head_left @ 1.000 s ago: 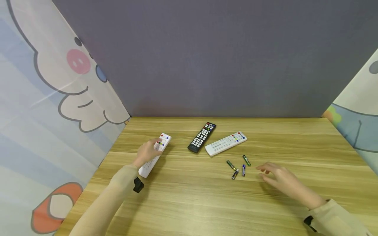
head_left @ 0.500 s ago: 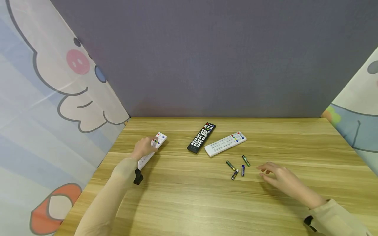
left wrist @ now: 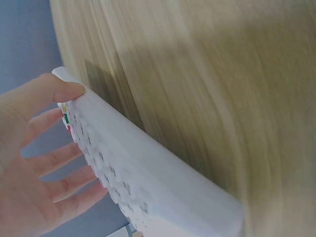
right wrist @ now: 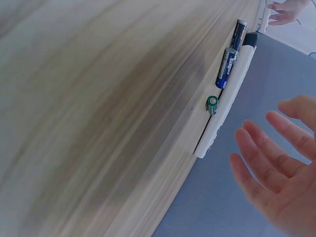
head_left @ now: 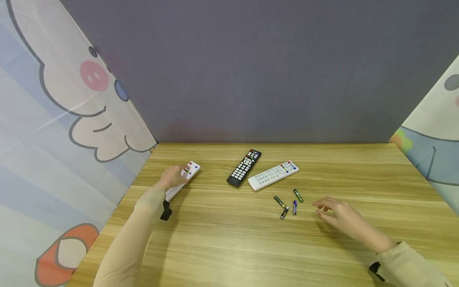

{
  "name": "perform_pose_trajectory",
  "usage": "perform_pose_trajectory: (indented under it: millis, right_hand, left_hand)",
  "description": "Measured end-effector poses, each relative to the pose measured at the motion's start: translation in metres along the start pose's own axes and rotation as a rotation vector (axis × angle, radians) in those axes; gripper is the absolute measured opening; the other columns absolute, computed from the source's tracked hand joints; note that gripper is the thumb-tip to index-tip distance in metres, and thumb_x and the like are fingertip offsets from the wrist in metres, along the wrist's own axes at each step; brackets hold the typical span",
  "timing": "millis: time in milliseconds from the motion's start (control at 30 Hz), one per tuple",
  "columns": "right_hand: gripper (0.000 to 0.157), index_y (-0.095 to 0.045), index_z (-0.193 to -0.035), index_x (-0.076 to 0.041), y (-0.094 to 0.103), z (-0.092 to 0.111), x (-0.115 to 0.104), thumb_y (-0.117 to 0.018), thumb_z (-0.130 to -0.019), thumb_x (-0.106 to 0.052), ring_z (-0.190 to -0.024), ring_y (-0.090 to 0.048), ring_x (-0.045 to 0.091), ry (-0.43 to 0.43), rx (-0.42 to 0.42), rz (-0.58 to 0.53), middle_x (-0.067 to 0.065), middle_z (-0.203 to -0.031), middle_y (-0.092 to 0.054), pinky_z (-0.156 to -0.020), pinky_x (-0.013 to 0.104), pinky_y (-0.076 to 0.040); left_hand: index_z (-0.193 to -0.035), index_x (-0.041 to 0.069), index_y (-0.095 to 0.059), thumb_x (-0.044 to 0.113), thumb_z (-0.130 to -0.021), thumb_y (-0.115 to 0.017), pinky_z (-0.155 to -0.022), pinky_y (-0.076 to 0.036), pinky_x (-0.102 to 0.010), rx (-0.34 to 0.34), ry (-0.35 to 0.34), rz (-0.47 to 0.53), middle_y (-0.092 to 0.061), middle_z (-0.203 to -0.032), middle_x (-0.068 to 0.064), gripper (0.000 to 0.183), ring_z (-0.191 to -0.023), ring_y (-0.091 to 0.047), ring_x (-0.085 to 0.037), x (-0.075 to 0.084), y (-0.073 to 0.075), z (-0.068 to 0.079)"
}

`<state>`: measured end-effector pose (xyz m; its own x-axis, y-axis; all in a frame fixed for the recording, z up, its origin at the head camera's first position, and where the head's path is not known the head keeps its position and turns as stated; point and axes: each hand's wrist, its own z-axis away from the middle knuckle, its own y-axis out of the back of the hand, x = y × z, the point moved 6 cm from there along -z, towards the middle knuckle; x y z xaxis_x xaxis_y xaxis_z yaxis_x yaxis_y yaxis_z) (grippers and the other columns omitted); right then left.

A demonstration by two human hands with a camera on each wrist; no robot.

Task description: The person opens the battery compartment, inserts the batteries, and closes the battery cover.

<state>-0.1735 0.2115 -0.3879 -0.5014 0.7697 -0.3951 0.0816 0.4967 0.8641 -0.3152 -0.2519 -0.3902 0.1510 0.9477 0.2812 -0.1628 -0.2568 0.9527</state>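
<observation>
At the left of the table, my left hand [head_left: 171,178] grips a white remote control [head_left: 194,167] near its end with the coloured buttons. In the left wrist view the thumb [left wrist: 71,91] presses one long edge of that remote, and the other fingers lie along the opposite side. A shadow falls beside it on the wood; whether it touches the table I cannot tell. My right hand [head_left: 340,217] holds nothing, its fingers loosely bent, just right of several small batteries. Among these are a green battery [head_left: 298,195] and a blue battery [head_left: 295,207].
A black remote control [head_left: 244,167] lies at the back middle of the wooden table [head_left: 229,247]. Beside it rests a second white remote control [head_left: 273,175], slanted. Behind stands a grey panel [head_left: 251,71], with a cartoon-printed curtain [head_left: 53,167] along the left.
My left hand has drawn the white remote control slightly to the left, and more of it is now hidden behind the hand and sleeve. The right hand stays in place.
</observation>
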Motion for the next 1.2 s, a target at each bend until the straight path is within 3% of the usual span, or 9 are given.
perform_pose_trajectory:
  millis: [233,400,533,633,1000,1200]
  right_hand:
    - [0.018,-0.064,-0.097,-0.007,0.001,0.0,0.001,-0.065,-0.079,-0.011,-0.073,-0.054,0.006,-0.001,0.001,-0.011,-0.002,-0.089,-0.062,-0.055,0.023,-0.049]
    - [0.018,-0.065,-0.096,-0.008,0.001,0.0,0.001,-0.066,-0.078,-0.01,-0.072,-0.054,0.007,0.011,0.018,-0.009,-0.003,-0.088,-0.062,-0.055,0.023,-0.049]
    - [0.018,-0.064,-0.096,-0.009,0.001,0.0,0.001,-0.066,-0.078,-0.009,-0.072,-0.054,0.007,0.02,0.024,-0.011,-0.003,-0.087,-0.062,-0.055,0.023,-0.049]
    - [0.019,-0.064,-0.097,-0.009,0.001,0.0,0.001,-0.065,-0.078,-0.009,-0.072,-0.054,0.006,0.016,0.016,-0.014,-0.003,-0.088,-0.062,-0.055,0.022,-0.049]
    - [0.018,-0.064,-0.097,-0.009,0.002,0.0,0.002,-0.065,-0.079,-0.011,-0.07,-0.051,-0.001,0.003,0.007,-0.023,-0.007,-0.086,-0.061,-0.053,0.022,-0.047]
    - [0.018,-0.064,-0.095,-0.008,0.002,0.0,0.001,-0.066,-0.077,-0.008,-0.068,-0.049,-0.003,0.016,0.015,-0.02,-0.006,-0.085,-0.061,-0.052,0.021,-0.047]
  left_hand:
    - [-0.122,0.004,-0.049,0.012,-0.073,-0.066,-0.056,-0.041,-0.031,-0.015,-0.016,0.014,-0.056,-0.079,-0.009,0.052,-0.065,-0.044,-0.019,-0.004,-0.003,-0.003]
    - [-0.121,0.002,-0.05,0.01,-0.073,-0.067,-0.058,-0.043,-0.034,-0.005,-0.065,0.033,-0.058,-0.087,-0.015,0.051,-0.066,-0.045,-0.02,-0.005,-0.006,-0.004]
    - [-0.12,0.0,-0.051,0.008,-0.074,-0.067,-0.072,-0.047,-0.045,0.001,-0.107,0.052,-0.055,-0.111,-0.023,0.049,-0.084,-0.053,-0.029,-0.005,-0.007,-0.003]
    - [-0.12,-0.001,-0.05,0.007,-0.076,-0.066,-0.082,-0.045,-0.051,-0.021,-0.124,0.069,-0.05,-0.118,-0.025,0.048,-0.1,-0.051,-0.039,-0.006,-0.009,-0.003]
    - [-0.122,-0.003,-0.048,0.005,-0.079,-0.062,-0.091,-0.038,-0.055,-0.04,-0.177,0.126,-0.048,-0.121,-0.026,0.046,-0.11,-0.043,-0.044,-0.011,-0.014,-0.004]
    - [-0.12,-0.004,-0.05,0.007,-0.082,-0.06,-0.085,-0.044,-0.051,-0.005,-0.162,0.17,-0.049,-0.119,-0.027,0.041,-0.106,-0.046,-0.045,-0.013,-0.014,-0.007]
